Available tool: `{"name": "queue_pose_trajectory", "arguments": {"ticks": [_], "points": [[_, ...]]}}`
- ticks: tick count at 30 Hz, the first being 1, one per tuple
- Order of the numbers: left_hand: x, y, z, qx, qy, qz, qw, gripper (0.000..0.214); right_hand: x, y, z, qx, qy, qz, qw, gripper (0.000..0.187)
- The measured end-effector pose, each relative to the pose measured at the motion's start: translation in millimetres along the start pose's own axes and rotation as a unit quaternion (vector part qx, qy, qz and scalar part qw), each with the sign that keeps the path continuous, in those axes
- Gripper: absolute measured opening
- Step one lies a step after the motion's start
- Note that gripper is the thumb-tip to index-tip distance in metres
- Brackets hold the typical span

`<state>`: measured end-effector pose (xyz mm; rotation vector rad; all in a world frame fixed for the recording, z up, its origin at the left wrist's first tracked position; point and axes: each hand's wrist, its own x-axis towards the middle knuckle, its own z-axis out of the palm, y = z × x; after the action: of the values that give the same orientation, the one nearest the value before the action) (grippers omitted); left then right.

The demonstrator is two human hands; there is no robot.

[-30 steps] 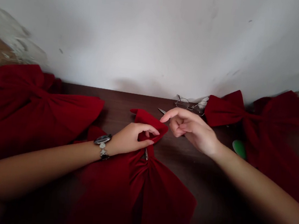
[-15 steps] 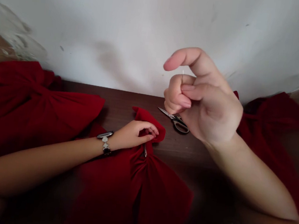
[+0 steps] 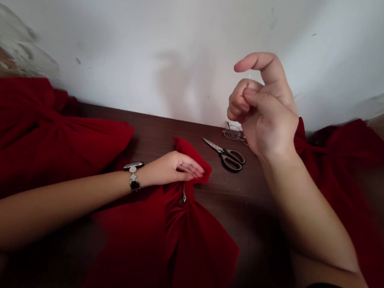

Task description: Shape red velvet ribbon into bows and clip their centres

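Note:
Raised before the wall, my right hand (image 3: 269,109) pinches a thin needle (image 3: 248,82) between thumb and curled fingers, with the index finger bent out above. Any thread on it is too fine to make out. Lower down, my left hand (image 3: 180,167) lies on the upper part of a red fabric bow (image 3: 207,244), its fingers stretched out on the cloth and the thumb a little apart. Just below that hand, a slim silver metal piece (image 3: 184,193) sits at the bow's gathered middle; its kind is unclear.
Scissors (image 3: 225,155) with black and grey handles lie on the dark brown table (image 3: 155,128), near eyeglasses (image 3: 232,131). A big red bow (image 3: 54,122) lies at the left, another red bow (image 3: 345,149) at the right. A pale wall (image 3: 139,30) rises behind the table.
My right hand has moved up and to the right with the needle, uncovering the eyeglasses. My left hand's fingers have straightened over the cloth.

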<state>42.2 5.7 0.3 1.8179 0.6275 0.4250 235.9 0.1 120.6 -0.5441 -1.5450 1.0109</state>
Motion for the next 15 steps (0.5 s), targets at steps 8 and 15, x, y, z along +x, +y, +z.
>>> {"name": "queue_pose_trajectory", "arguments": {"ticks": [8, 15], "points": [[-3, 7, 1.0, 0.034, -0.004, -0.002, 0.999, 0.024, 8, 16, -23, -0.028, 0.007, 0.04, 0.999, 0.024], [-4, 11, 8.1, 0.054, 0.05, -0.026, 0.997, 0.023, 16, 40, -41, -0.073, 0.013, 0.086, 0.994, 0.026]]}}
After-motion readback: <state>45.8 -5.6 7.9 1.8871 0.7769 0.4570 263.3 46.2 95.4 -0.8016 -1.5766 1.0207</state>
